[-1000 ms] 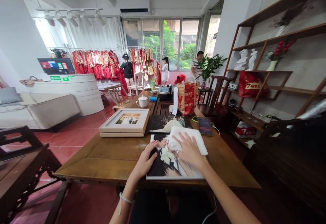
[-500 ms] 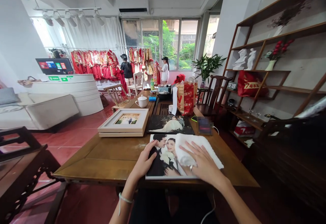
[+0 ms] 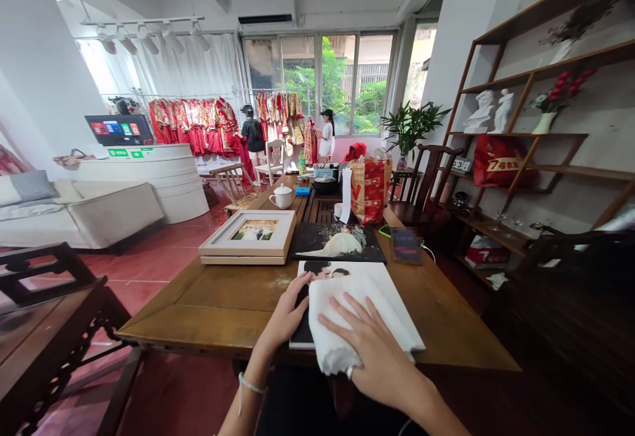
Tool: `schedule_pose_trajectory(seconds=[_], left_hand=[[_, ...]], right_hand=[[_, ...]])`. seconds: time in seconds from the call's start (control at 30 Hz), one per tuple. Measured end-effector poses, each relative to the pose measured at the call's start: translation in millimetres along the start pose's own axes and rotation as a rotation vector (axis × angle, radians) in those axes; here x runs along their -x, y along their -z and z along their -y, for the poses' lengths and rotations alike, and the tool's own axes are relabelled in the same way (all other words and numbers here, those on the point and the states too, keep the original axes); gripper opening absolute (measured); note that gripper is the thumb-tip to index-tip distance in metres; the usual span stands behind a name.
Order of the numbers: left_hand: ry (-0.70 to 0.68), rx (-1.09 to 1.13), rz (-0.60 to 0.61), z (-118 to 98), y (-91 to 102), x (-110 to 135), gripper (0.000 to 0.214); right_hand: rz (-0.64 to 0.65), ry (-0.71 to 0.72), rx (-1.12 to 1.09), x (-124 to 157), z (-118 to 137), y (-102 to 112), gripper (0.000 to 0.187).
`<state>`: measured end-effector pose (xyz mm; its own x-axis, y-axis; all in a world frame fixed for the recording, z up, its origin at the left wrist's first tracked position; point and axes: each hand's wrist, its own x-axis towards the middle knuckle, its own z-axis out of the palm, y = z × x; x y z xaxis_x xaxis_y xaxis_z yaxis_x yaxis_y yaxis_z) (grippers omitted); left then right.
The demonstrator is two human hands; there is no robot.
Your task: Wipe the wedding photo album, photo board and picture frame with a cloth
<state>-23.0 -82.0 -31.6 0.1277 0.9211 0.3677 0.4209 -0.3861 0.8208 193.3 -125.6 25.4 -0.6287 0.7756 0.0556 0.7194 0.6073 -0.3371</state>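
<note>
A wedding photo panel with a white edge lies flat at the table's near side. My right hand presses down on a folded white cloth on top of it, fingers spread flat. The cloth hides most of the couple's picture and hangs past the panel's near edge. At the panel's left edge rests my left hand, open with fingers extended, its fingertips beside the cloth. Just behind lies a dark photo panel showing a white gown. To the left a white-framed photo lies on another pale frame.
The wooden table also bears a lidded white cup, a red and tan paper bag and a device with a blurred screen with a cable. Wooden chairs stand at both sides. Two people are by the red garments at the back.
My right hand has slid the cloth left and toward me, covering the middle of the picture and baring its right side. My left hand stays at the left edge. The view has shifted slightly.
</note>
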Motion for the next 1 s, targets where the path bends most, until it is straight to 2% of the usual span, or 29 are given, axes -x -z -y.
schedule_pose_trajectory(seconds=[0.07,0.17,0.27,0.37,0.5,0.57,0.63,0.73,0.83,0.93,1.0], left_hand=[[0.002,-0.002,0.004,0,0.0,0,0.047],[0.006,0.001,0.01,0,0.4,0,0.047],[0.011,0.004,0.016,0,0.8,0,0.047],[0.017,0.008,0.021,-1,1.1,0,0.047],[0.021,0.003,0.023,-1,0.9,0,0.048],[0.015,0.003,0.02,0,0.6,0,0.047],[0.02,0.013,0.002,1,0.3,0,0.045],[0.054,0.041,-0.032,3,0.1,0,0.041],[0.041,0.051,-0.025,3,0.0,-1,0.041],[0.0,0.045,-0.011,2,-0.2,-1,0.044],[-0.005,0.04,-0.011,1,-0.3,-1,0.046]], right_hand=[[0.02,0.033,-0.017,17,-3,0,0.094],[-0.022,-0.033,0.016,28,-20,2,0.092],[-0.103,-0.153,0.081,19,-44,6,0.083],[-0.136,-0.265,0.113,-5,-59,11,0.072],[-0.14,-0.352,0.124,-42,-51,12,0.066],[-0.137,-0.3,0.117,-54,-36,8,0.065],[-0.11,-0.191,0.094,-57,-20,2,0.069],[-0.07,-0.064,0.049,-42,0,-5,0.079],[-0.011,0.013,0.005,-9,7,-5,0.089],[0.058,0.074,-0.034,23,-3,3,0.095],[0.068,0.053,-0.034,35,-17,10,0.094]])
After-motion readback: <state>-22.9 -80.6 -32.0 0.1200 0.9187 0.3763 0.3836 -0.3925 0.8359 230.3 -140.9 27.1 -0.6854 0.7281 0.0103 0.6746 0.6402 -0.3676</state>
